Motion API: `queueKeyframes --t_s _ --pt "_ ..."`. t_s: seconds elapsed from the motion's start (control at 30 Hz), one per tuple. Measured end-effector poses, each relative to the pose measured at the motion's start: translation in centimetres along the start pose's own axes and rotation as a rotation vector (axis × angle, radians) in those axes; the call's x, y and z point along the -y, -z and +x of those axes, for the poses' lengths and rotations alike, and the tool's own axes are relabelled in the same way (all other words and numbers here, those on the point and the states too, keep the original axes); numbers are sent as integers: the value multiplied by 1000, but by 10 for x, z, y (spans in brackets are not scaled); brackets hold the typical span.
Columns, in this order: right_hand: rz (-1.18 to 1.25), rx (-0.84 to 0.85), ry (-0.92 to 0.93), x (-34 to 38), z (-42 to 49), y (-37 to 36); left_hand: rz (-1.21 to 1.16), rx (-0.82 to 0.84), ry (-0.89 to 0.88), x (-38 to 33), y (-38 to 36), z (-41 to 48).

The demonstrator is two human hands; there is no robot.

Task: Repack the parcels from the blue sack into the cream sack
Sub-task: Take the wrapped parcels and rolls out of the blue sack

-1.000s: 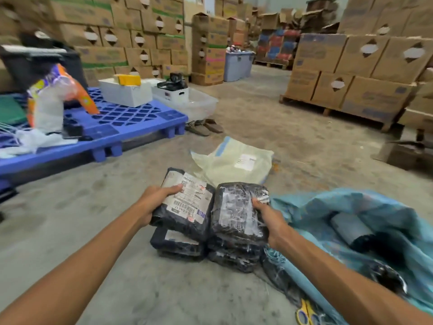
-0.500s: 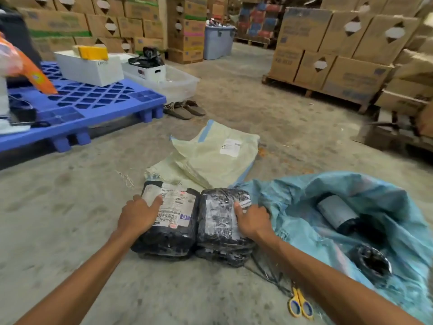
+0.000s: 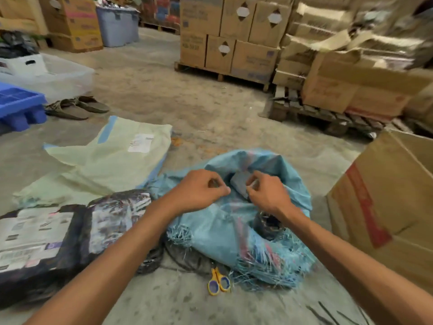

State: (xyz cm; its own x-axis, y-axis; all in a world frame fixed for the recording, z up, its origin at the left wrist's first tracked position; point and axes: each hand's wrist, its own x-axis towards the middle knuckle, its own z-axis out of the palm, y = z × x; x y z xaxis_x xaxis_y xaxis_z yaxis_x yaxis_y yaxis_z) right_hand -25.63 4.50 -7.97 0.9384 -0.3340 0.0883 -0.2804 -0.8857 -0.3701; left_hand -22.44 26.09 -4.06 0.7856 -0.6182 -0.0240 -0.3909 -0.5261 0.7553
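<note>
A grey parcel (image 3: 241,184) sits half hidden in the mouth of the blue sack (image 3: 222,233). There the left hand (image 3: 201,191) and right hand (image 3: 269,195) curl, the right touching the parcel; either grip is unclear. The cream sack (image 3: 105,165) lies left of it

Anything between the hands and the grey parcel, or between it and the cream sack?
Nothing visible. The grey parcel sits exposed in the open mouth of the blue sack, with the left hand and right hand at it. Toward the cream sack, lying flat on the floor to the left, only the blue rim lies between.
</note>
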Motion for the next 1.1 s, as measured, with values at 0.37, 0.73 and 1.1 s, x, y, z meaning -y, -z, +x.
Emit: queueKeyframes --t_s 0.37,0.73,1.1 --pt "-165 342 -139 -134 -6 -60 347 -24 223 72 -99 138" --pt "72 244 -50 -103 48 -116 1055 211 311 134 -64 172" --pt "-145 312 -73 -97 65 -132 1360 680 493 165 -64 217"
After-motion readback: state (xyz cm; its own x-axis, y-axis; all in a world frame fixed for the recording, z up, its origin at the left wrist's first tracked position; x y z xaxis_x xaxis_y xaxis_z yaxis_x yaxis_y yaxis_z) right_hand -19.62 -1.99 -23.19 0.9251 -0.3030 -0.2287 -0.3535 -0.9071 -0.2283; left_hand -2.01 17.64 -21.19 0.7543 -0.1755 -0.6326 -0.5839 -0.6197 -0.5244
